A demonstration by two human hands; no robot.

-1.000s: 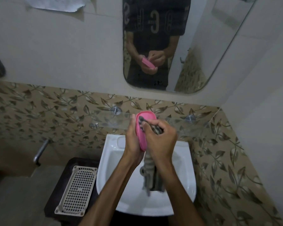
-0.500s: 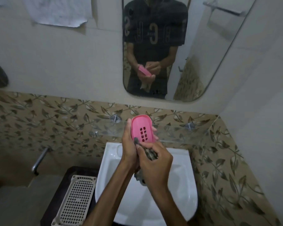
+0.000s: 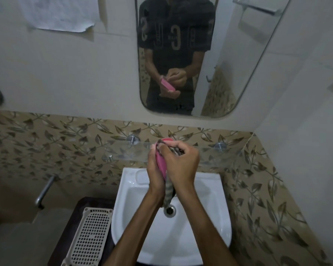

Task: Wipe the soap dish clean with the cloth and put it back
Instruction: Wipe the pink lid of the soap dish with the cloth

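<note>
The pink soap dish (image 3: 160,162) stands on edge between my hands, above the white basin (image 3: 215,217). My left hand (image 3: 153,173) grips it from the left side. My right hand (image 3: 181,164) is closed on a striped grey cloth (image 3: 168,192) and presses it against the dish's inner face. The cloth's tail hangs down toward the drain (image 3: 169,210). Most of the dish is hidden by my fingers.
A glass shelf (image 3: 215,152) on chrome pegs runs along the leaf-patterned tiles just behind my hands. A mirror (image 3: 229,64) hangs above it. A perforated white plastic tray (image 3: 89,235) lies on a dark stand left of the basin. A chrome tap (image 3: 44,191) sticks out at left.
My right hand has slid the cloth back up over the dish, covering the slotted face that showed half a second ago. The dish has turned more edge-on.
</note>
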